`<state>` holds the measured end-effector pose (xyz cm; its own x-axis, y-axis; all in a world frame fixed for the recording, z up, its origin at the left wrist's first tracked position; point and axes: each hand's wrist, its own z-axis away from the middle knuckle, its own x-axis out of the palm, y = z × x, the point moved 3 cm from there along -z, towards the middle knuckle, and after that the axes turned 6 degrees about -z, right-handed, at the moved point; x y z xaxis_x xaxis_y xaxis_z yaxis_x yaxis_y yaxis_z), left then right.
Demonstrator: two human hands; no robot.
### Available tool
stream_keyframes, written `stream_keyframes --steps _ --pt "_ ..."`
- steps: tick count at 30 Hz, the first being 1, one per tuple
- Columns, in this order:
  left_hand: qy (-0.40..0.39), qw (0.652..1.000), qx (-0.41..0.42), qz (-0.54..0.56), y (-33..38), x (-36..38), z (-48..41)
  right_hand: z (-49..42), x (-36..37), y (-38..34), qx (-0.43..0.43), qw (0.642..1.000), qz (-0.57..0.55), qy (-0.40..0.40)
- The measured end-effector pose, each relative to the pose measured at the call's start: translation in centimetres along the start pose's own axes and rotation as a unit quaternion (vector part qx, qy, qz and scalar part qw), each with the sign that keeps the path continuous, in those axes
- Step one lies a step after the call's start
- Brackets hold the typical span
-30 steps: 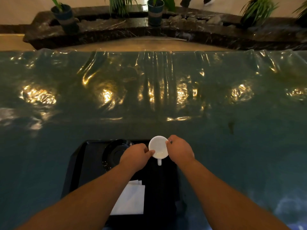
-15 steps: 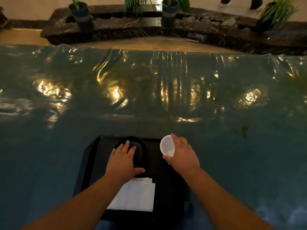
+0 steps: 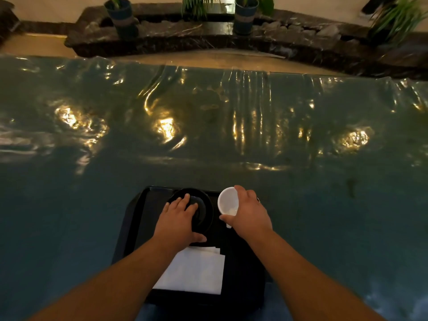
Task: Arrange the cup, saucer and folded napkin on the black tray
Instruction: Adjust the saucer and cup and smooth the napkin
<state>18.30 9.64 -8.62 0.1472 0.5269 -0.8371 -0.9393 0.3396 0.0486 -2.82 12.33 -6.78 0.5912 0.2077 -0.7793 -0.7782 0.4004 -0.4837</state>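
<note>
The black tray (image 3: 136, 228) lies at the near edge of the table. On its far part sits a black saucer (image 3: 206, 205), and my left hand (image 3: 178, 221) rests on it with fingers spread over the top and thumb at its near rim. To the right of the saucer my right hand (image 3: 250, 214) grips a white cup (image 3: 228, 201), tilted with its mouth facing left toward the saucer. A folded white napkin (image 3: 196, 272) lies flat on the near part of the tray, partly under my left forearm.
The table (image 3: 208, 135) is covered with glossy, wrinkled blue-green plastic that reflects lights. Beyond its far edge runs a dark stone ledge (image 3: 208, 40) with potted plants (image 3: 122, 17).
My left hand let go of the cup and moved left onto the saucer. My right hand keeps the cup, now tilted on its side to the right of the saucer.
</note>
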Motion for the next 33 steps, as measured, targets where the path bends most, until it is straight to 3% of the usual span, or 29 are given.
stream_keyframes --steps 12,16,18,23,27,33 --pt "0.021 0.999 0.036 0.023 -0.4 0.2 0.3 0.2 1.1 -1.0 -0.015 1.000 0.017 -0.009" --pt "0.168 0.979 0.104 0.060 -2.5 1.5 3.2 4.1 1.4 -0.9 -0.159 0.983 0.023 0.088" --pt "0.213 0.965 0.150 0.039 -3.8 3.1 5.4 6.8 2.7 -0.4 -0.250 0.964 0.018 0.087" --pt "0.190 0.965 0.182 -0.022 -7.4 8.1 8.1 9.9 7.9 2.3 -0.359 0.930 0.082 -0.007" --pt "0.131 0.983 0.126 -0.018 -8.5 8.8 8.3 9.5 9.2 4.0 -0.367 0.919 0.139 -0.046" --pt "0.090 0.989 0.115 -0.018 -8.5 8.9 8.4 9.4 9.5 4.4 -0.354 0.916 0.179 -0.062"
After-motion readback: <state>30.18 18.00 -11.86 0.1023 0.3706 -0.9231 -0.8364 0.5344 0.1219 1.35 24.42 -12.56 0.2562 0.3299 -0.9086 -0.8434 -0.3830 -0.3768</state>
